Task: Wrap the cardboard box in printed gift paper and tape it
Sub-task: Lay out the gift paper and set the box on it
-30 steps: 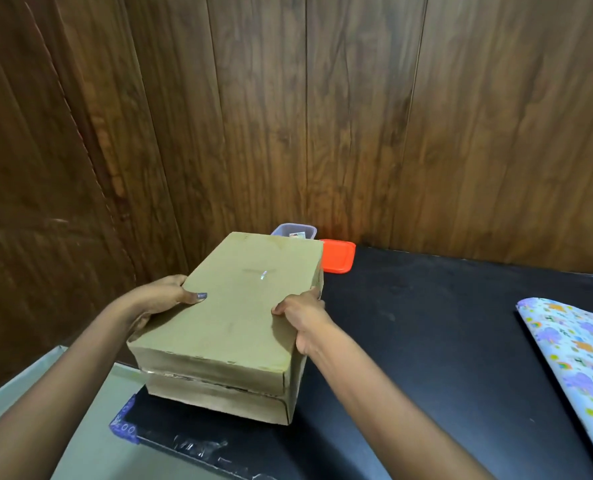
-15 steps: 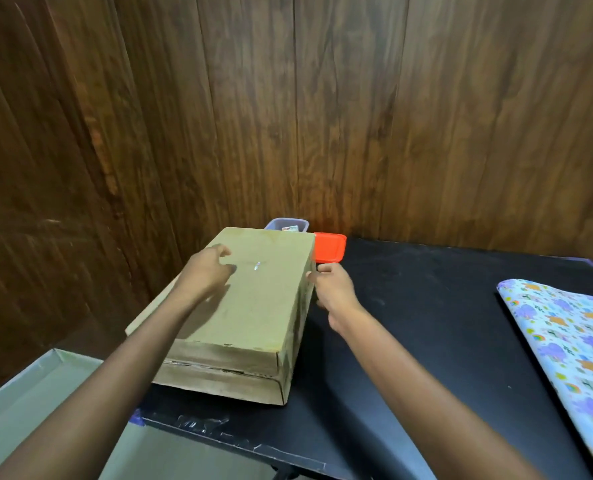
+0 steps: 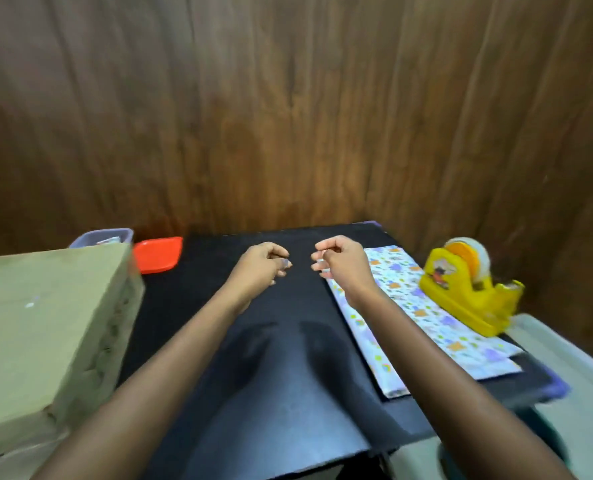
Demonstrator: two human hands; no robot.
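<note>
Cardboard box [image 3: 45, 323] is sitting well left of left hand [image 3: 260, 268], no longer gripped. Gift paper [image 3: 423, 323] is lying flat just right of right hand [image 3: 342, 259], tape dispenser [image 3: 468, 289] sitting right of that. Both hands are hovering close together, loosely curled, apparently holding nothing (blurry).

We take the counter [image 3: 281, 375] as our mark. On its left end sits the cardboard box [image 3: 45, 323]. Behind the box, at the counter's far left, lie a tub [image 3: 101, 235] and, to its right, a lid [image 3: 158, 253]. Along the counter's right side lies the gift paper [image 3: 420, 320], with the tape dispenser [image 3: 468, 289] at the right edge, against the paper. The left hand [image 3: 264, 268] and right hand [image 3: 340, 263] hover over the middle.
</note>
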